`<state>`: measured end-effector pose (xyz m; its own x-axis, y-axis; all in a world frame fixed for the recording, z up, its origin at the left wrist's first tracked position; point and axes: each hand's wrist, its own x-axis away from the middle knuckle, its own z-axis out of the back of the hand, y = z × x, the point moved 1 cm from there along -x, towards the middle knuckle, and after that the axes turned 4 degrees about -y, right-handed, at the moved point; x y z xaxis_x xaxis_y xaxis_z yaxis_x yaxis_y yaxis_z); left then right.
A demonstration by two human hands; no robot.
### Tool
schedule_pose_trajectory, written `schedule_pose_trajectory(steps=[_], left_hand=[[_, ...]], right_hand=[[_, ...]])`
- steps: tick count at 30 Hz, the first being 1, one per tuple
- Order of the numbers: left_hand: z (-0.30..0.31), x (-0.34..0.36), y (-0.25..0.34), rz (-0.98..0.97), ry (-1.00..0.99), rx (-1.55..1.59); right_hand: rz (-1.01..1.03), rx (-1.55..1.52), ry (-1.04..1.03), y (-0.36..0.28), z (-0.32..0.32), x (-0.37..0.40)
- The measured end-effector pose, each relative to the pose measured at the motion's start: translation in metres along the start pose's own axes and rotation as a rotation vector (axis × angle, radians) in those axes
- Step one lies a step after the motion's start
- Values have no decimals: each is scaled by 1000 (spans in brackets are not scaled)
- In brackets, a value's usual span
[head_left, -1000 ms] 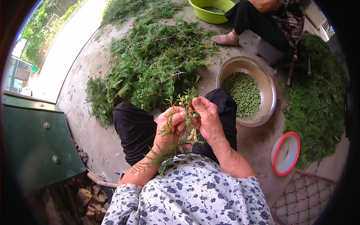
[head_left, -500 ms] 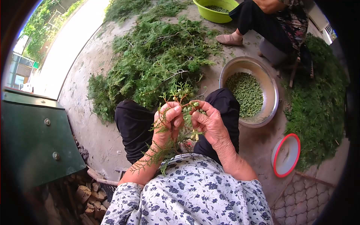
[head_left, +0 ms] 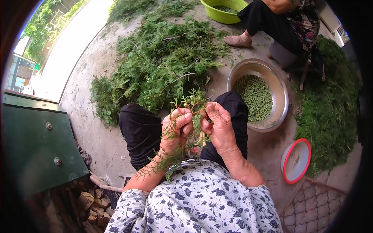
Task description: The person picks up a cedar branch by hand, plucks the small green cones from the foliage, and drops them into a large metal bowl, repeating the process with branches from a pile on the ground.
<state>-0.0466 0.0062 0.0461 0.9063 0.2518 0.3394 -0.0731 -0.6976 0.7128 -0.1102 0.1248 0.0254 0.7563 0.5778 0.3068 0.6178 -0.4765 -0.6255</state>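
A green sprig [head_left: 161,157] with small pale green cones hangs over my lap, its leafy end trailing along my left forearm. My left hand [head_left: 176,128] is closed on its stem. Right beside it, my right hand [head_left: 219,126] has its fingers pinched together at the sprig's cone-bearing tip; what exactly lies between those fingertips is too small to make out. A steel basin [head_left: 285,95] holding many green cones [head_left: 254,97] stands to the right of my right knee.
A large heap of green branches [head_left: 159,62] lies ahead, another [head_left: 330,105] at the right. A seated person [head_left: 272,23] is at the upper right near a lime-green basin [head_left: 221,15]. A red-rimmed bowl [head_left: 285,163], firewood [head_left: 87,200] and a green metal object [head_left: 35,143] are nearby.
My right hand has turned slightly and its fingers have closed nearer the sprig's tip. My left hand has shifted a little to the right with the sprig.
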Motion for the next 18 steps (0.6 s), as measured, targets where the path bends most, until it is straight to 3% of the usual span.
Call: schedule_pose_trajectory(steps=[4,6,8,13,18], left_hand=[[0,-2,-5,29,-18,18],[-2,-1,-3,19,-50,-21],[1,0,5,-6,-28,-7],[3,-5,1,-57,19,58],[3,-3,4,-32,23,-86]], right_hand=[[-73,-137,86,1,-1,2],[16,-277,12,5,14,-8],[66,-224,76,-1,24,-12],[-109,-78,-107,3,6,0],[-95,91,-168,4,-7,3]])
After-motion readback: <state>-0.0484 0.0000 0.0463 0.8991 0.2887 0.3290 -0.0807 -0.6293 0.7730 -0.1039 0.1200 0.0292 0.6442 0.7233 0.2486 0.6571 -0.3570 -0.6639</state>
